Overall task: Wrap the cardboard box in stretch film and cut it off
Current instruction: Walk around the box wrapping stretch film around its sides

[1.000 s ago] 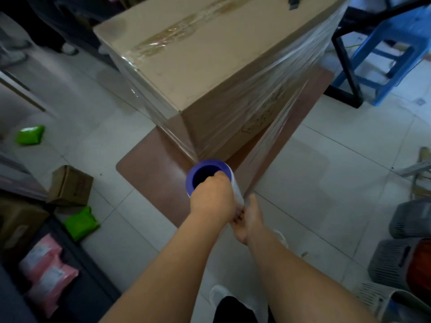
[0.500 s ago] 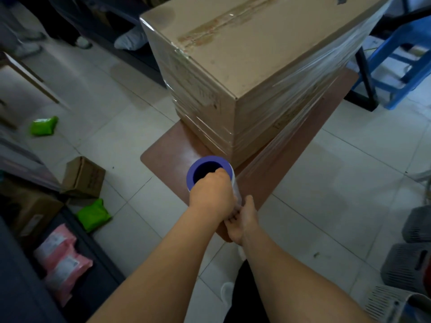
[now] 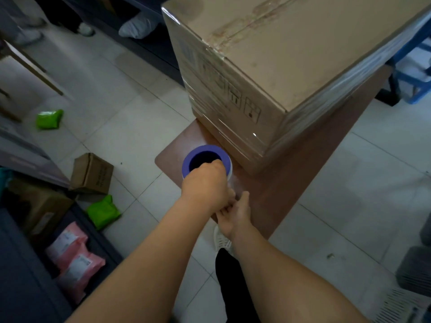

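A large cardboard box (image 3: 291,66), its sides covered in clear stretch film, stands on a low brown table (image 3: 291,194). Just in front of the box's near corner, a stretch film roll with a purple core (image 3: 193,155) stands upright. My left hand (image 3: 205,185) grips its top end, fingers hooked into the core. My right hand (image 3: 235,215) holds the roll's lower end from below, mostly hidden behind the left hand. Film runs from the roll to the box's near corner.
Small cardboard boxes (image 3: 92,173), green packets (image 3: 102,210) and pink packets (image 3: 72,257) lie on the tiled floor at left. A blue stool (image 3: 412,73) stands at the far right, grey crates (image 3: 415,269) at the lower right. My shoe (image 3: 221,238) is under the table edge.
I have moved left round the box's near corner with the roll. The box's left side with printed symbols has come into view, and the film now lies close against the corner.
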